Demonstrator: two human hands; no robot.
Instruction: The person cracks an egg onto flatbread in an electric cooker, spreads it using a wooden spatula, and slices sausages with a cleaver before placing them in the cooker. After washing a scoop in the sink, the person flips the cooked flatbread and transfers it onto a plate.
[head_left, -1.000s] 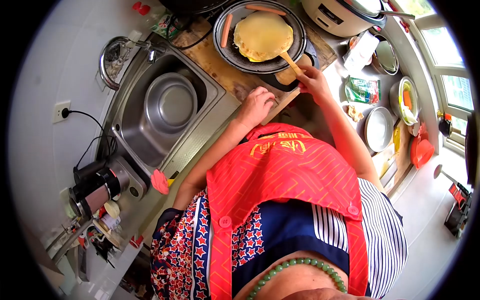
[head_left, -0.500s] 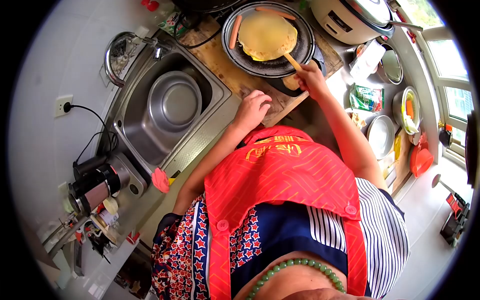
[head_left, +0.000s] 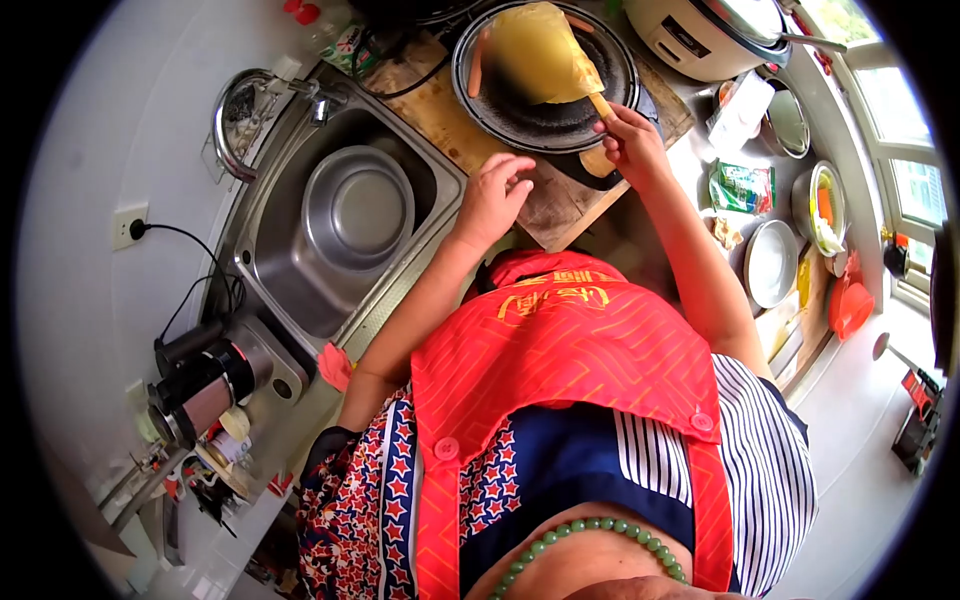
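My right hand (head_left: 635, 145) is closed round the handle of a wooden spatula (head_left: 601, 106). The spatula's far end is under a thin yellow pancake (head_left: 560, 65), which is partly raised and tilted over the round black pan (head_left: 570, 130). Part of the pancake is blurred. A sausage (head_left: 475, 68) lies along the pan's left side, and another sausage (head_left: 579, 23) shows behind the pancake. My left hand (head_left: 494, 200) hovers near the wooden board (head_left: 550, 205) in front of the pan, its fingers loosely bent and apart, with nothing in them.
To the left is a sink (head_left: 275, 255) with a metal basin (head_left: 360, 210) in it, below a faucet (head_left: 240, 125). A rice cooker (head_left: 690, 45) stands at the back right. Bowls, a green packet (head_left: 742, 187) and a white plate (head_left: 771, 263) line the right counter.
The pancake lay flat in the pan before; now the spatula has lifted and tilted it. My left hand has moved slightly up and left. The view has shifted a little.
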